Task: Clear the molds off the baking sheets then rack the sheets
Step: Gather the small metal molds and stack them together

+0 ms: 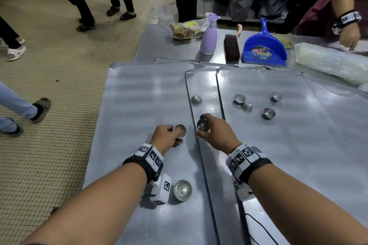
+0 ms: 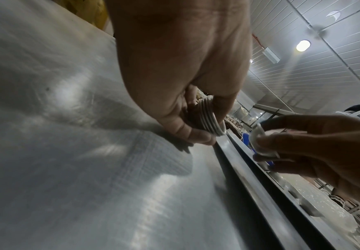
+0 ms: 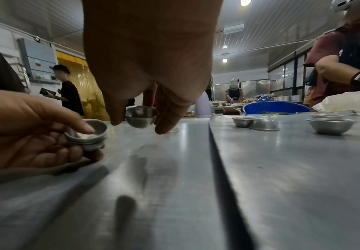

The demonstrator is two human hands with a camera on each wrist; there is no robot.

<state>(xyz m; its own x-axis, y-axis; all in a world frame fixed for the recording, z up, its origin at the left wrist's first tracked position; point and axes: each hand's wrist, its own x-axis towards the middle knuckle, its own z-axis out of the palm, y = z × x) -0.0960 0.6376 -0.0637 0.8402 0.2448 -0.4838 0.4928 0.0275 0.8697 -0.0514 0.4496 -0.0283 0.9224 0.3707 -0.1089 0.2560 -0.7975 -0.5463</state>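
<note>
Your left hand (image 1: 164, 137) grips a nested stack of small metal molds (image 1: 179, 131) just left of centre in the head view, thumb on the top rim, fingers curled underneath. Your right hand (image 1: 216, 135) pinches a single mold (image 1: 203, 125) by its rim, lifted just off the narrow middle baking sheet (image 1: 205, 85) — the right wrist view shows it clear of the metal.

One loose mold (image 1: 182, 190) sits on the wide left sheet (image 1: 139, 105) beside your left wrist, low in the frame. Another mold (image 1: 196, 99) lies upside down higher on the middle sheet. Four more molds (image 1: 247, 106) are scattered on the right sheet (image 1: 288, 135), two of them touching.

Toward the top of the frame stand a lilac spray bottle (image 1: 209, 38), a brush (image 1: 232, 46) and a blue dustpan (image 1: 264, 47); a plastic-wrapped roll (image 1: 330, 61) lies upper right, near another person's hand (image 1: 349, 37). The sheets overlap edge over edge, and the left sheet reaches the table's left edge.
</note>
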